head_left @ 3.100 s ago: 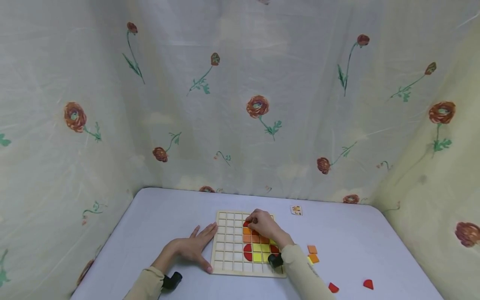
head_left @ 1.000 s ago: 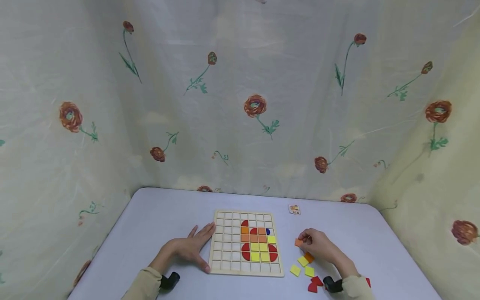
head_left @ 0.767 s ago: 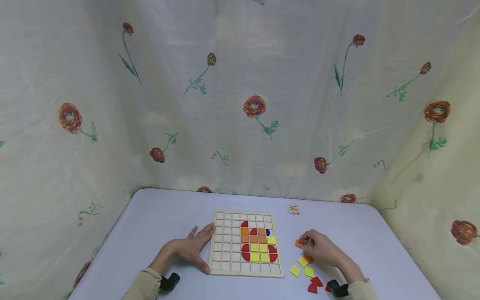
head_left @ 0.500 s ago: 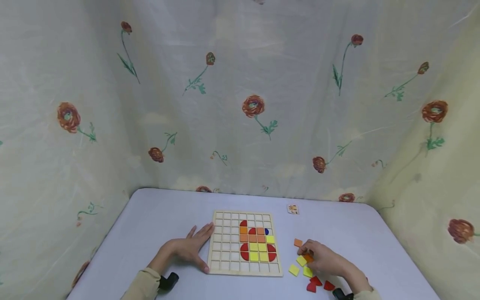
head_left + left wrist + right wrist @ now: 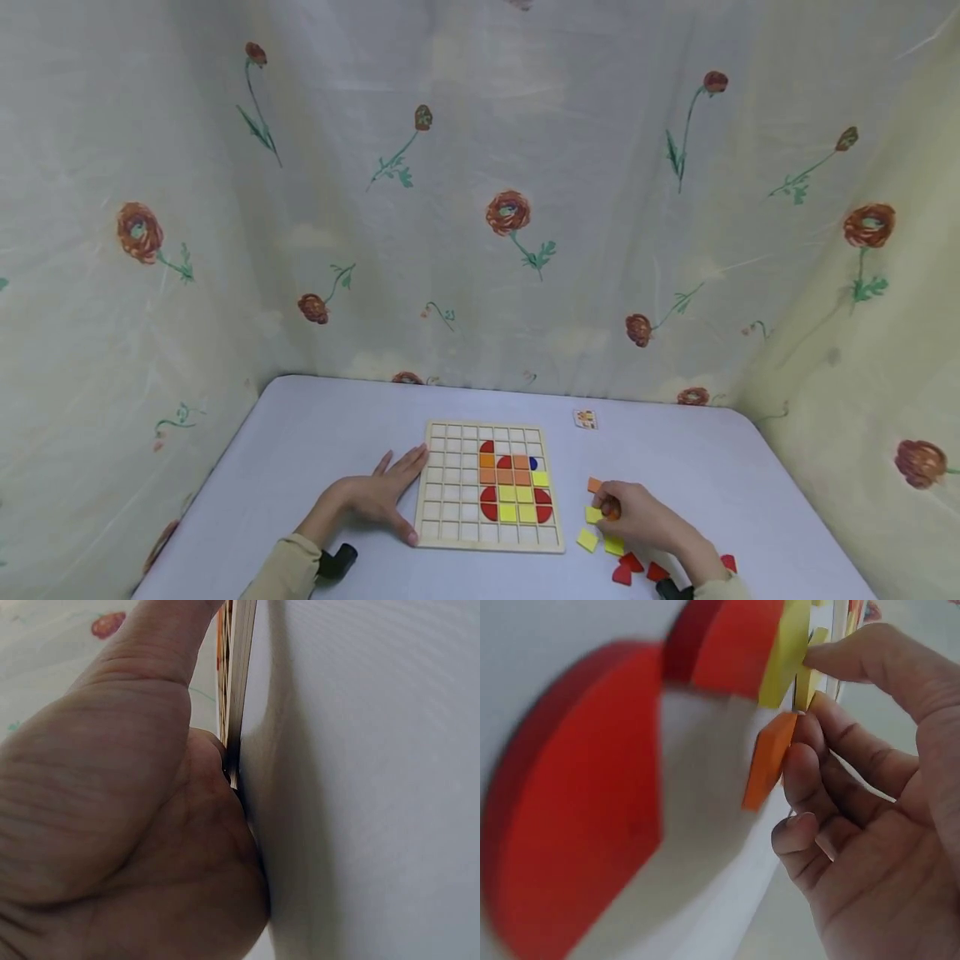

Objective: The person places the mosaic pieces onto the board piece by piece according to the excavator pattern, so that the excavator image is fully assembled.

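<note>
We pinch a yellow square tile (image 5: 592,515) between our right hand's (image 5: 635,512) thumb and fingertip; we should hold its edges lightly, without nudging the orange square tile (image 5: 769,762) beside our other fingers. Our left hand's (image 5: 378,496) spread fingers touch the wooden grid board (image 5: 487,546).

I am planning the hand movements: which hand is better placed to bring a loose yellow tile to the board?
Probably the right hand: its thumb and finger pinch a loose yellow tile beside the board. The left hand lies spread against the board's opposite side, away from that tile.
</note>
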Demonstrator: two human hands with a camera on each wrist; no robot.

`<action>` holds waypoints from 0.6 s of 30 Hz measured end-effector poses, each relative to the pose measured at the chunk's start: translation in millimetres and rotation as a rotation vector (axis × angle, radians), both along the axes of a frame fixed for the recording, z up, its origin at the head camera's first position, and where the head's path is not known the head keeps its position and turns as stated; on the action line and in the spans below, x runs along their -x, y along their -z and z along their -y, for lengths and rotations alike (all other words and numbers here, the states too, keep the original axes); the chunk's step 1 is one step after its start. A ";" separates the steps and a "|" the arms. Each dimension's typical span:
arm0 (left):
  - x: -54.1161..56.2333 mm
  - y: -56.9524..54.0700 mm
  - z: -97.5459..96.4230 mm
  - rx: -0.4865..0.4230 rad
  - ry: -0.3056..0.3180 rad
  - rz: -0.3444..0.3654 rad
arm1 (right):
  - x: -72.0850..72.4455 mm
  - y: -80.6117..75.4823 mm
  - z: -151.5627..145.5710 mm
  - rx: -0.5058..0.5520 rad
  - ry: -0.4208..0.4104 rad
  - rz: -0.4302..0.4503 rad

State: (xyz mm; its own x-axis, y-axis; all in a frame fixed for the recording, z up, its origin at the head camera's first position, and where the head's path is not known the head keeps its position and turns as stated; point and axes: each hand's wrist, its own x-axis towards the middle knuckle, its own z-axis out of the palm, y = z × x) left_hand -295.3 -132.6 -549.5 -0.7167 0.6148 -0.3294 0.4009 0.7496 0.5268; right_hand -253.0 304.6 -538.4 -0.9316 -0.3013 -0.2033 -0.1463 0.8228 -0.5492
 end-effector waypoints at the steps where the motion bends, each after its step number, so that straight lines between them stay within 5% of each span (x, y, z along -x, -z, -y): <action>1: 0.3 -0.2 -0.1 0.001 0.001 -0.001 | 1.1 0.2 2.5 -0.008 0.012 -0.004; 11: 2.7 0.6 -1.7 0.017 -0.007 -0.001 | 26.3 -7.7 34.4 0.058 0.031 -0.045; 18: 2.3 0.2 -1.4 0.016 -0.009 -0.005 | 53.7 -15.3 67.7 0.067 -0.032 -0.205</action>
